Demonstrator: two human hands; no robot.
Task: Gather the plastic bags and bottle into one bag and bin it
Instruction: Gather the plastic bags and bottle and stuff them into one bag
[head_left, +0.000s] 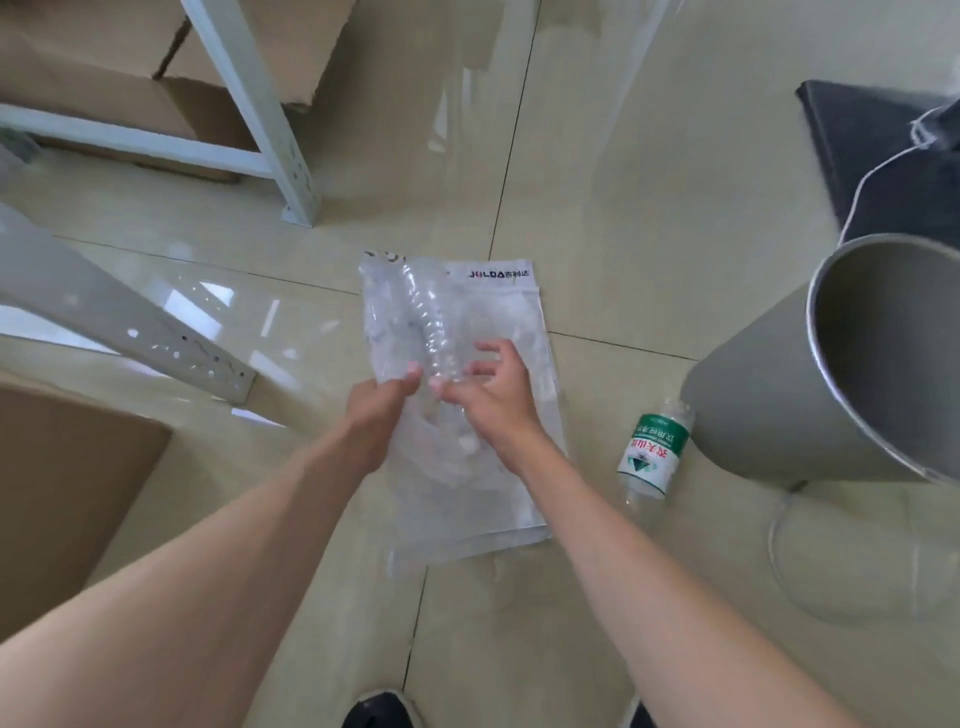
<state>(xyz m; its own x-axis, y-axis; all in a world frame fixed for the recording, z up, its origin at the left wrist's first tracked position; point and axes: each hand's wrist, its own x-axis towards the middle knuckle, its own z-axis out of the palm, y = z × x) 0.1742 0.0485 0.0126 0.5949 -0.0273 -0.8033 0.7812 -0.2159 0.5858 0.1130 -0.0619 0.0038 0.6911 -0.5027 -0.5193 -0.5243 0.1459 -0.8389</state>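
Bottle (655, 452) beside grey bin (769, 415)

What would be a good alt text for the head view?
Both hands, left hand and right hand, pinch crumpled clear plastic bags above a tiled floor. A green-labelled bottle lies beside a grey bin.

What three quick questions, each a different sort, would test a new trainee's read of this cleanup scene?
1. True or false: the water bottle is already inside the bin.
2. Which grips the crumpled clear plastic? A) left hand only B) right hand only C) both
3. Fill in: the flat printed bag lies on the ____.

Key: 1 false, it lies on the floor beside it; 2 C; 3 floor.
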